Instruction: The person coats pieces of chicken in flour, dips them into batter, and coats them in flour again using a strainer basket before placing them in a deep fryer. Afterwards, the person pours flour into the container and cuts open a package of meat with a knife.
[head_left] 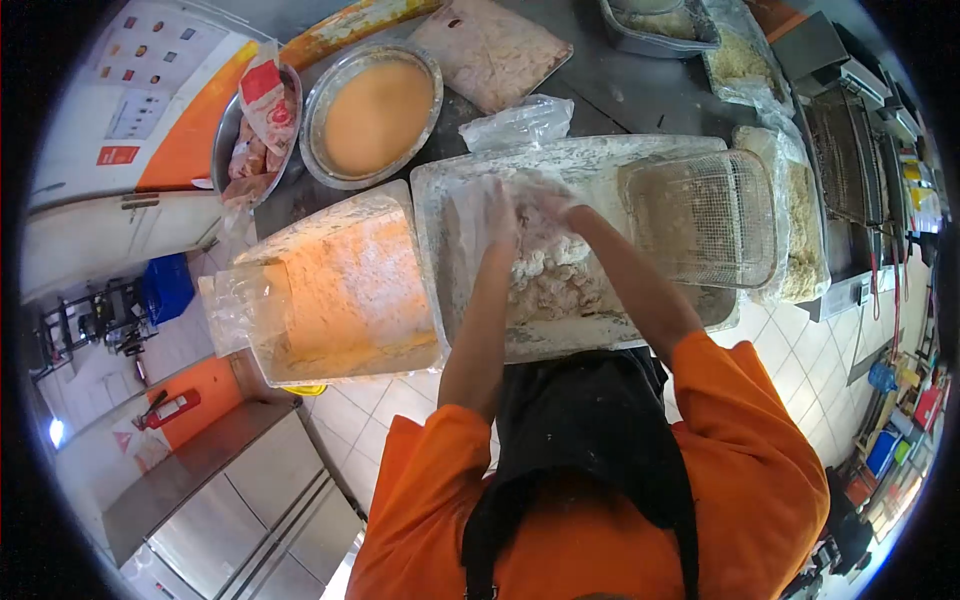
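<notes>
The left hand [500, 212] and right hand [546, 198] were blurred, fingers extended, over the pale tub's [452, 262] far side; whether they gripped anything could not be told; floured clumps [555, 275] lay nearer; a wide rightward swing could have jolted the wire basket [735, 215], scattering flour.

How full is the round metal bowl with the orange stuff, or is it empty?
Partly full: smooth orange liquid fills the middle of the metal bowl, and its bare inner wall shows around it.
</notes>
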